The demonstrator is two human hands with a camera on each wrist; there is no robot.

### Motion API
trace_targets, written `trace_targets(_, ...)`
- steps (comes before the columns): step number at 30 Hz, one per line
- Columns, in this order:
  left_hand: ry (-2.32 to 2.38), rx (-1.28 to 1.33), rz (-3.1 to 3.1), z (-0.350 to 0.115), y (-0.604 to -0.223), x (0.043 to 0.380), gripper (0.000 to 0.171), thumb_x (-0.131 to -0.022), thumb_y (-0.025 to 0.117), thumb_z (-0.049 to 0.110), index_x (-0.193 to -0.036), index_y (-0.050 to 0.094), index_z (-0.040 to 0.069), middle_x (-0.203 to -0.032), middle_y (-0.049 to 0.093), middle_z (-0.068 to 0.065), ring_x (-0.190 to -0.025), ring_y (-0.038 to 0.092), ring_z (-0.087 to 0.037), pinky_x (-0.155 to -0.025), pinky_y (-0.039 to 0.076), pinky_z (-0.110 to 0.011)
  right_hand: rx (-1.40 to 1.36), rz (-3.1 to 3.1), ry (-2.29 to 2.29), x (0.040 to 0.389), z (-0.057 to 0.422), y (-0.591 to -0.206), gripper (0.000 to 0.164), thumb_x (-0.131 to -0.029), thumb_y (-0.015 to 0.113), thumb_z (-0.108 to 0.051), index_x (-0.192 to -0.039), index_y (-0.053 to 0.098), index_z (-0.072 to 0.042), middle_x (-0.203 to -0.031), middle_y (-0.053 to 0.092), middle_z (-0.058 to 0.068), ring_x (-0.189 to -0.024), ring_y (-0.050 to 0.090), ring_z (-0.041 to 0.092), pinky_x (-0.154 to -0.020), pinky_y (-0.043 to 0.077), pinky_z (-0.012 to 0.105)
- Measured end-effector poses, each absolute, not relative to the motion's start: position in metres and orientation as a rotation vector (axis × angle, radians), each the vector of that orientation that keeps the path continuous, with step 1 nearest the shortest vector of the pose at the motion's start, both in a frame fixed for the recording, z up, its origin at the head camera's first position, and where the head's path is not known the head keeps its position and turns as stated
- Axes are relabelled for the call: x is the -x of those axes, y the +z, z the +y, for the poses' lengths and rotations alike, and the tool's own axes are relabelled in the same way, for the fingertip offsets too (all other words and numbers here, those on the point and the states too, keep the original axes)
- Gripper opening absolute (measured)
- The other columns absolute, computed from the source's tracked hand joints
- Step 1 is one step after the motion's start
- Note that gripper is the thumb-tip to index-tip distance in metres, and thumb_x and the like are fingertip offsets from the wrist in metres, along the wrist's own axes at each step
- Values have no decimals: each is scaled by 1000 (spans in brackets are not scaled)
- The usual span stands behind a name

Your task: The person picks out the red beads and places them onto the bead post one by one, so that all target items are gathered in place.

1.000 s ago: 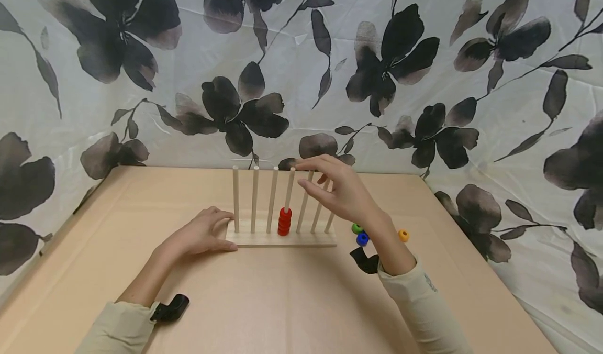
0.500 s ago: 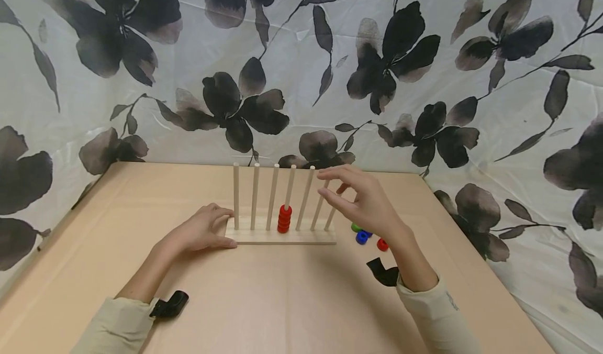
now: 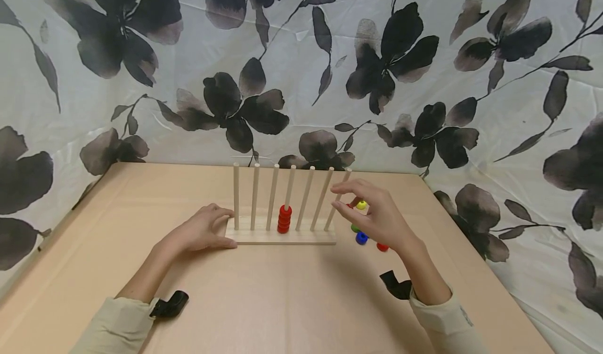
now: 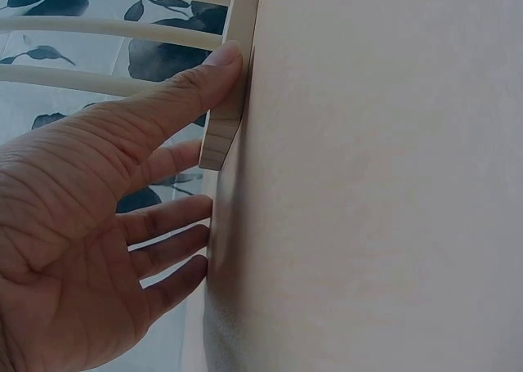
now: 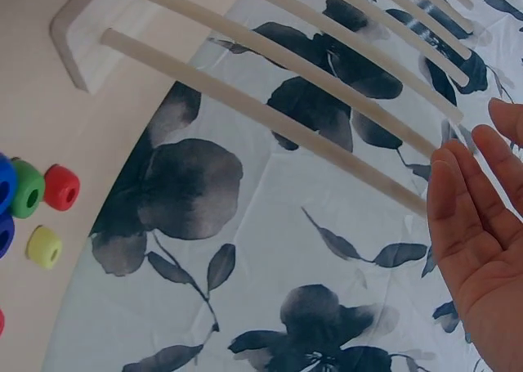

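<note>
While the left hand [image 3: 200, 232] pinches the left end of the wooden peg rack [image 3: 264, 238], we judge the loose, empty right hand [image 3: 377, 215] could bump its rightmost peg [image 5: 265, 123], skewing it.

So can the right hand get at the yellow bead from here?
Most likely yes: the right hand looks empty and close by, and the right wrist view shows nothing lying over the yellow bead.
</note>
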State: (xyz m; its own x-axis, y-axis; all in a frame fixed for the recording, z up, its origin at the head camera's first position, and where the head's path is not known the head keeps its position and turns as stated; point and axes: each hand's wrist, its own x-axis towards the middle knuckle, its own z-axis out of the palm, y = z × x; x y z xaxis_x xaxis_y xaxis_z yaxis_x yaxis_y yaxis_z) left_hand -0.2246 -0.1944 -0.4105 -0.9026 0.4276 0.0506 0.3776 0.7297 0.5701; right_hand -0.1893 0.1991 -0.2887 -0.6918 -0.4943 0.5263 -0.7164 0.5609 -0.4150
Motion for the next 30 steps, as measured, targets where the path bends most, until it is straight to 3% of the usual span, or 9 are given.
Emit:
trace_targets(20, 919, -664, 2840, -197, -409, 225, 77, -78, 88, 46, -137, 60, 4, -131, 55, -22, -126, 48, -44, -105, 41, -63, -766, -2571, 936, 209, 227, -315, 31, -92, 77, -11, -122, 72, -7, -116, 72, 6, -105, 67, 22, -82, 60, 36)
trace_targets(30, 918, -647, 2833, -197, -409, 224, 77, -78, 88, 44, -137, 60, 4, -129, 55, -21, -125, 49, -43, -105, 42, -63, -673, -2756, 958, 230, 237, -334, 32, -95, 75, -14, -125, 70, -4, -122, 71, 14, -112, 65, 31, -88, 58, 51)
